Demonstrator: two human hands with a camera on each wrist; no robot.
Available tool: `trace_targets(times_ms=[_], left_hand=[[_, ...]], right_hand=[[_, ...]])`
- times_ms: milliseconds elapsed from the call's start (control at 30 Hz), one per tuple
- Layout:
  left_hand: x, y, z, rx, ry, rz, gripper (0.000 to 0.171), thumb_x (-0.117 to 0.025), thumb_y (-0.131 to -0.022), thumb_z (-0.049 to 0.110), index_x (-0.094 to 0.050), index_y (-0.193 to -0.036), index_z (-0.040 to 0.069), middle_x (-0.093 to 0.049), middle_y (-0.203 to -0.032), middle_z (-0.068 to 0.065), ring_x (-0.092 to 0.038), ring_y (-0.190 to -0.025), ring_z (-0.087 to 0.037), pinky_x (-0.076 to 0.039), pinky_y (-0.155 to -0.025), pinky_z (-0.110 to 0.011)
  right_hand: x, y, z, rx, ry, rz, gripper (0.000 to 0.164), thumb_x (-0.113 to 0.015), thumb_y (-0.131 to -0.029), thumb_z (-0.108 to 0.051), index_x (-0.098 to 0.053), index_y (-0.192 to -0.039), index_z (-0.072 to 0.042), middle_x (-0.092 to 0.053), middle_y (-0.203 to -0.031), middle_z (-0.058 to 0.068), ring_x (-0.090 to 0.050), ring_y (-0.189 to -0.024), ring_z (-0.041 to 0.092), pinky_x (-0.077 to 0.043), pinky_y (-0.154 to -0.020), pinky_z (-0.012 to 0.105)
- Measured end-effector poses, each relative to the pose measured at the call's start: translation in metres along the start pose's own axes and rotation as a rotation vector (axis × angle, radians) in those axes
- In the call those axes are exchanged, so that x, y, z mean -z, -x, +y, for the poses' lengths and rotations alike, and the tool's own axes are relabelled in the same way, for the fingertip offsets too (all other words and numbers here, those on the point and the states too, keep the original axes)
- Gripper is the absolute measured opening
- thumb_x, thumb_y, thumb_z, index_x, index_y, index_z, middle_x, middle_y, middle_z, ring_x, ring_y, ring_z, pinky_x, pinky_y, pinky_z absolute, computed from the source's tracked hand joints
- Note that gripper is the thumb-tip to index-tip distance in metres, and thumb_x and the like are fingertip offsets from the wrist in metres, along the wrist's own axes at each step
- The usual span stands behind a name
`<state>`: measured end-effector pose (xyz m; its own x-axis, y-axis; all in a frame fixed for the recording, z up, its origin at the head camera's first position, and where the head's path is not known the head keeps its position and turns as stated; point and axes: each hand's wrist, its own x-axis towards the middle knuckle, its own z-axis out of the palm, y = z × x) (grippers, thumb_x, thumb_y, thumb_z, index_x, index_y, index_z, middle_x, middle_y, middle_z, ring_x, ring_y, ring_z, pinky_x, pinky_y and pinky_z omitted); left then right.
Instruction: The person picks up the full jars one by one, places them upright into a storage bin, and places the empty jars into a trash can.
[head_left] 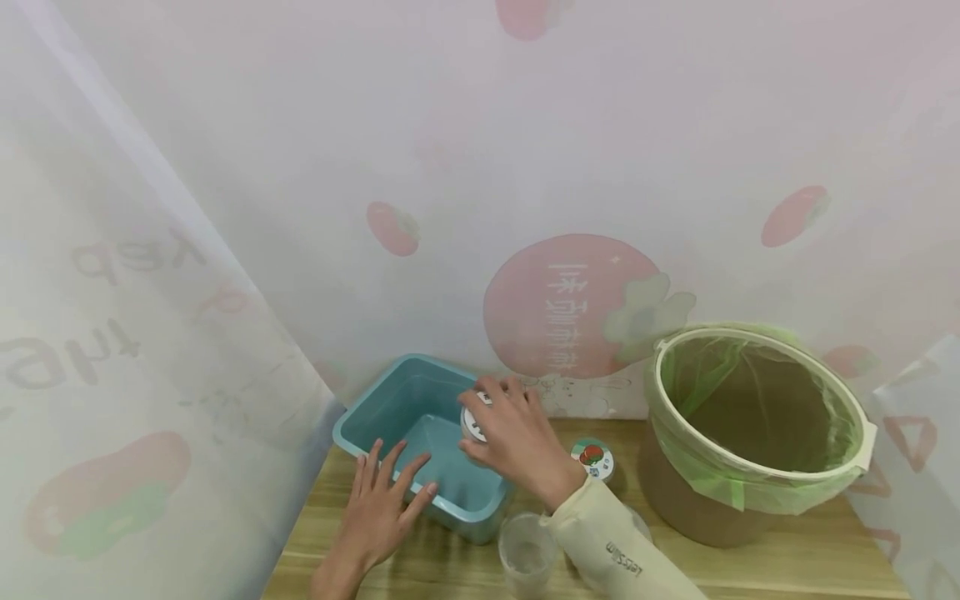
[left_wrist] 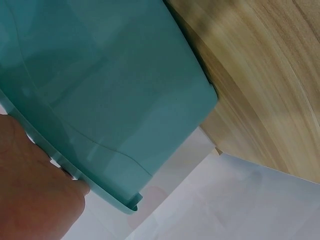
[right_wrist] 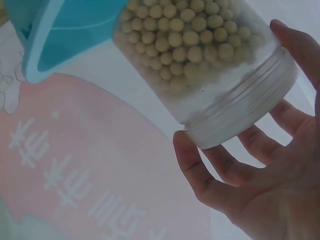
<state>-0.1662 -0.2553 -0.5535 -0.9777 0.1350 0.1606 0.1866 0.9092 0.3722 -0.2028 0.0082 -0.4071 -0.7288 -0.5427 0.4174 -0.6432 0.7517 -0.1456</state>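
My right hand (head_left: 517, 433) grips a clear jar (right_wrist: 190, 45) of small beige balls by its lid, fingers spread round the lid's edge. In the head view only the white top (head_left: 474, 427) shows under my fingers, above the right side of a blue-green plastic basin (head_left: 450, 500). My left hand (head_left: 378, 512) lies at the basin's near rim, its fingers spread and reaching over the edge. The left wrist view shows the basin's outer wall (left_wrist: 120, 90) with that hand up at the rim.
A jar with a tomato picture on its lid (head_left: 592, 458) stands right of the basin. A clear container (head_left: 527, 546) stands nearer, beside my sleeve, which partly hides another clear one. A brown bin (head_left: 690, 492) with a green liner (head_left: 750, 483) is at the right. Printed sheeting (head_left: 450, 167) rises behind the wooden table (head_left: 420, 575).
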Motion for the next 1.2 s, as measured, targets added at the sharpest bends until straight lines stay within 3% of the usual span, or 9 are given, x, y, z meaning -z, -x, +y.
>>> trace_targets(times_ms=[433,833,1200], left_hand=[[-0.003,0.000,0.000,-0.001,0.010,0.002,0.057,-0.052,-0.110,0.063,-0.058,-0.158,0.033,-0.038,-0.174,-0.016,-0.012,-0.167,-0.052,-0.007,-0.130,-0.078],[0.000,0.000,0.000,-0.010,0.006,0.020,0.054,-0.054,-0.111,0.059,-0.062,-0.154,0.027,-0.039,-0.173,-0.017,-0.013,-0.166,-0.053,-0.008,-0.130,-0.077],[-0.002,-0.001,-0.002,-0.011,0.006,0.023,0.054,-0.053,-0.111,0.059,-0.062,-0.154,0.029,-0.039,-0.173,-0.017,-0.014,-0.166,-0.053,-0.009,-0.130,-0.077]], right_hand=[[-0.037,-0.006,-0.005,-0.035,0.032,0.024,0.053,-0.082,-0.098,-0.050,-0.067,-0.141,-0.023,-0.065,-0.142,0.006,-0.063,-0.124,0.034,-0.062,-0.089,0.051],[-0.071,-0.014,-0.018,-0.066,0.089,-0.053,0.059,-0.084,-0.094,-0.054,-0.067,-0.144,-0.027,-0.063,-0.145,0.003,-0.064,-0.127,0.031,-0.061,-0.093,0.050],[-0.098,-0.012,-0.010,-0.066,0.082,-0.084,0.061,-0.085,-0.093,-0.054,-0.067,-0.144,-0.025,-0.064,-0.142,0.005,-0.065,-0.124,0.032,-0.062,-0.091,0.052]])
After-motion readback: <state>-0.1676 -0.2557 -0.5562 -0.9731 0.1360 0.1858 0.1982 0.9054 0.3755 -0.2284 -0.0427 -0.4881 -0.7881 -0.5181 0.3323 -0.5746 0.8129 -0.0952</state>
